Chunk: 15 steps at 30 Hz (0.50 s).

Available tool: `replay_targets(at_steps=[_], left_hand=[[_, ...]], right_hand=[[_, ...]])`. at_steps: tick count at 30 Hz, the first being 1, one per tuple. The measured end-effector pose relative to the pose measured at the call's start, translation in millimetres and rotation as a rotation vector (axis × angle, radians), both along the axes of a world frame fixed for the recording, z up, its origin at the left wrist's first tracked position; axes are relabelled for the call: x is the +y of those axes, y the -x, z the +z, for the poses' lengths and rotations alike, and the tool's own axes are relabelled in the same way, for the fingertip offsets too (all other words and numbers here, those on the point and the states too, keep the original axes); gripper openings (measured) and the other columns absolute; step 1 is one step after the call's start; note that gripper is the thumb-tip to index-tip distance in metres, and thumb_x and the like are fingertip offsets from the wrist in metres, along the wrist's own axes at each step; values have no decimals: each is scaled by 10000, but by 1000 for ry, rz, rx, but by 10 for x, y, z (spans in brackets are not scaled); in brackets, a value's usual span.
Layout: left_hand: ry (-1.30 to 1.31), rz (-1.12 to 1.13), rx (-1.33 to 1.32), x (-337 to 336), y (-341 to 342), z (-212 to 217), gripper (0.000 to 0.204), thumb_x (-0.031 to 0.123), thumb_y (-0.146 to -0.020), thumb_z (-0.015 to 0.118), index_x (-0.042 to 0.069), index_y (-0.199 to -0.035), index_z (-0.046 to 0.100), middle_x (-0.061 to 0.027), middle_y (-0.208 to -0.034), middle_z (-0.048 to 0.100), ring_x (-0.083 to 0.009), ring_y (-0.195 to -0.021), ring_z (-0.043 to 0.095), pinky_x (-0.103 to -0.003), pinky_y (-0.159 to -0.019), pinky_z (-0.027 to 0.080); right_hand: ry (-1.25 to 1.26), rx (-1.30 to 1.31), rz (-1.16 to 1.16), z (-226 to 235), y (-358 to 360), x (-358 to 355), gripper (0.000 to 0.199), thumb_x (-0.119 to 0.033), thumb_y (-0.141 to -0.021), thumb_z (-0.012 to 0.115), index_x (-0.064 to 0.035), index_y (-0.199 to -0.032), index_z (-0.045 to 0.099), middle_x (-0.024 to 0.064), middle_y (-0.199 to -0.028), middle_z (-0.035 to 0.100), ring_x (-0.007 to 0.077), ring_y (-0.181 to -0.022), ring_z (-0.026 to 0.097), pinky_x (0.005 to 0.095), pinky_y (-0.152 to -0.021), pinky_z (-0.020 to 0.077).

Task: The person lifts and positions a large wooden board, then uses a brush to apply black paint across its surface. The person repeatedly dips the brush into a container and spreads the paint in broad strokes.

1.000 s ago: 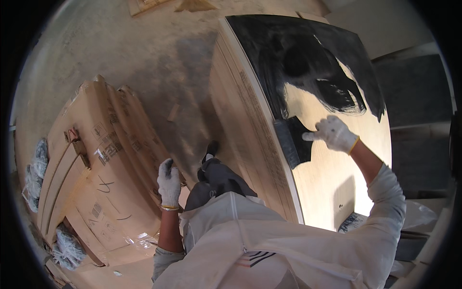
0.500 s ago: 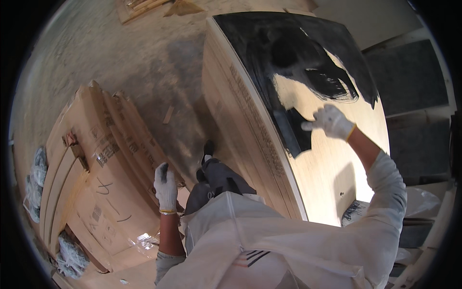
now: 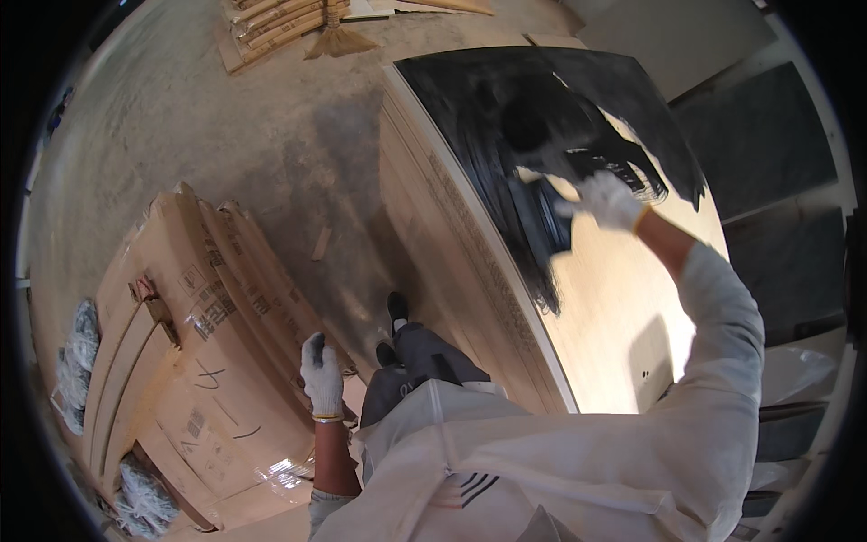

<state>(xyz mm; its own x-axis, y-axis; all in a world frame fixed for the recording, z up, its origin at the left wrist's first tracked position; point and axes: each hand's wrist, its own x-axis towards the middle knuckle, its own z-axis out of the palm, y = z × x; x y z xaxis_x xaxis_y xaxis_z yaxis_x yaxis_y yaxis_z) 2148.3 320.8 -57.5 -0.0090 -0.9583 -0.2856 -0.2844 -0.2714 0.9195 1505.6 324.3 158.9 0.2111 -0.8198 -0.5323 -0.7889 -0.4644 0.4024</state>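
Observation:
My right hand (image 3: pixel 611 202), in a white work glove, is closed on a flat, wide spreader (image 3: pixel 558 221) smeared with black. The spreader presses on a pale wood board (image 3: pixel 603 312) that tops a tall stack. Glossy black paint or paste (image 3: pixel 578 86) covers the board's far part and left edge, with bare wood showing through in patches. Motion blurs the spreader and fingers a little. My left hand (image 3: pixel 321 378), gloved in white with dark fingertips, hangs by the cardboard at my left. Its fingers are drawn together, and I see nothing in them.
Large cardboard packages (image 3: pixel 217 379) lean in a pile at my left, with bundles of plastic wrap (image 3: pixel 77 357) beside them. A broom (image 3: pixel 339 38) and stacked wooden pieces (image 3: pixel 271 32) lie far ahead on the concrete floor. Dark panels (image 3: pixel 768 135) stand at the right.
My right hand and the spreader have moved away from me along the board, leaving a black streak behind. The view has shifted, and my left hand appears slightly lower.

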Motion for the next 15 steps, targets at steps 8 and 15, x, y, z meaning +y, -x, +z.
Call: replay_targets(at_steps=[8, 15], left_hand=[[-18, 3, -4, 170, -108, -149, 327, 61, -1030, 570, -28, -1337, 640, -150, -1268, 717, -247, -1183, 683, -363, -1073, 516], [92, -81, -26, 68, -7, -8, 327, 60, -1025, 579, -31, -1333, 641, -142, -1283, 708, -239, -1192, 670, -357, -1076, 509]], right_hand=[[-65, 127, -261, 223, -103, -282, 532, -172, -1075, 541, -518, -1472, 619, 121, -1117, 737, 353, -1050, 711, 456, -930, 522], [-8, 18, -76, 240, -230, -57, 599, -76, -978, 585, -480, -1408, 683, 74, -1059, 731, 272, -1008, 691, 400, -908, 487]])
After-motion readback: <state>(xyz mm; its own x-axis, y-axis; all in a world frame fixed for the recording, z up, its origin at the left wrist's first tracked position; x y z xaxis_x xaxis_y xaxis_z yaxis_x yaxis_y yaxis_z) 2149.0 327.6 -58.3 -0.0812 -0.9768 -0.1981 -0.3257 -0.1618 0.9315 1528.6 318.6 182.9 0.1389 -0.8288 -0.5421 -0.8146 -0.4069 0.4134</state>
